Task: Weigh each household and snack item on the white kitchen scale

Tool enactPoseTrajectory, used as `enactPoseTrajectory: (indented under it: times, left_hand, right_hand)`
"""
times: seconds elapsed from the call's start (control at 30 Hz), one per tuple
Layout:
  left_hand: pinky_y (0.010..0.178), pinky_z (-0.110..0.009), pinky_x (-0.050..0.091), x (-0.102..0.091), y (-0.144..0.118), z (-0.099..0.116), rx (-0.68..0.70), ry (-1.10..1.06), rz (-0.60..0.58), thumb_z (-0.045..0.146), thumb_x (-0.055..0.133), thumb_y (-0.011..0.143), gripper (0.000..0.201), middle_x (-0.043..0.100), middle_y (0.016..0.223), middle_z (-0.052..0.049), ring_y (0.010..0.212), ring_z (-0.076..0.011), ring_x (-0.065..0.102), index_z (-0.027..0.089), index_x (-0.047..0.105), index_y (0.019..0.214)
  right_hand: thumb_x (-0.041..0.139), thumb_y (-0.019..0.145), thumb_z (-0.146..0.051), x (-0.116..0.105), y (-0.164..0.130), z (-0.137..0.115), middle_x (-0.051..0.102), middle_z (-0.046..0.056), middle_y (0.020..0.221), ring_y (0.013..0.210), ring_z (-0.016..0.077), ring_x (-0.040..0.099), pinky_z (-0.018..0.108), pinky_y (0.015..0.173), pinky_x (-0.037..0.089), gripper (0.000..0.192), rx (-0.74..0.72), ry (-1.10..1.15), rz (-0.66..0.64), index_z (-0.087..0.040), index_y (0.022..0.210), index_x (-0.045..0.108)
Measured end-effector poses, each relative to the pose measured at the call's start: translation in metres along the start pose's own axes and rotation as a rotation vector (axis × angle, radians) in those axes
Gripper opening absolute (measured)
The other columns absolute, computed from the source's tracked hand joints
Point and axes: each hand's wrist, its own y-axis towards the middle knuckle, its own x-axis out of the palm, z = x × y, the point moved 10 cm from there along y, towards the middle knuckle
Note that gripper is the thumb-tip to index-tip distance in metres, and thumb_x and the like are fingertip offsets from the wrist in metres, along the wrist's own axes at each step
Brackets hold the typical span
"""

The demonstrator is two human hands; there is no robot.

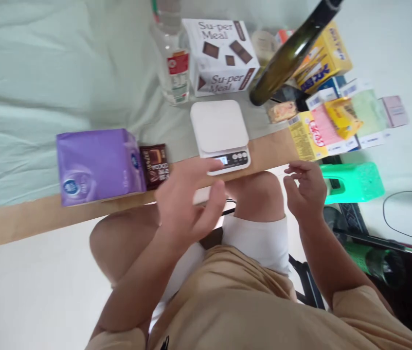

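Observation:
My left hand [187, 197] hovers just in front of the white kitchen scale [220, 131], its fingers spread near the scale's display and buttons, holding nothing. My right hand [306, 189] is raised to the right of the scale, fingers loosely curled and empty, close to a yellow and pink box [315, 133] and a green plastic stool [353, 182]. A purple tissue pack [98, 165] and a small brown snack packet [154, 165] lie to the left of the scale.
Behind the scale stand a white "Su-per Meal" box [222, 56], a clear water bottle [172, 63] and a dark green glass bottle [289, 53] leaning over. Several coloured snack boxes [340, 102] crowd the right. A black cable [399, 214] lies on the floor.

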Motion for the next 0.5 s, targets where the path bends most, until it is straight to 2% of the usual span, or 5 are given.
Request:
enactPoseTrajectory:
  times: [0.1,0.2,0.37,0.5]
  left_hand:
    - [0.085,-0.029,0.063,0.069,-0.014,0.016,0.054,-0.132,-0.220,0.017,0.060,0.100,0.020,0.081,0.104,-0.006,0.096,-0.0169,0.077,0.019,0.067,0.119]
    - [0.087,-0.029,0.064,0.131,-0.016,0.011,-0.029,-0.194,-0.340,0.019,0.057,0.100,0.019,0.080,0.108,-0.008,0.100,-0.0172,0.077,0.017,0.065,0.117]
    - [0.103,-0.037,0.064,0.241,-0.004,0.000,-0.286,-0.346,-0.542,0.029,0.058,0.099,0.021,0.077,0.122,-0.010,0.116,-0.0210,0.074,0.019,0.065,0.116]
    - [0.110,-0.041,0.063,0.325,0.011,0.002,-0.496,-0.543,-0.631,0.031,0.063,0.098,0.023,0.072,0.130,-0.010,0.120,-0.0215,0.071,0.023,0.063,0.120]
  right_hand:
    - [0.066,0.088,-0.037,-0.043,0.001,0.051,0.070,0.005,0.112,0.096,0.0184,0.075,0.034,0.074,0.059,0.030,0.107,-0.045,0.074,-0.025,0.117,0.065]
    - [0.065,0.089,-0.035,-0.069,0.006,0.083,0.068,0.006,0.123,0.097,0.0167,0.075,0.033,0.075,0.058,0.032,0.137,-0.046,0.119,-0.027,0.120,0.063]
    - [0.065,0.087,-0.028,-0.086,0.040,0.110,0.063,0.005,0.142,0.094,0.0145,0.074,0.033,0.078,0.059,0.035,0.114,0.086,0.210,-0.032,0.122,0.060]
    - [0.065,0.088,-0.030,-0.082,0.080,0.122,0.058,0.006,0.154,0.086,0.0123,0.072,0.033,0.073,0.059,0.043,0.139,0.142,0.219,-0.033,0.131,0.058]
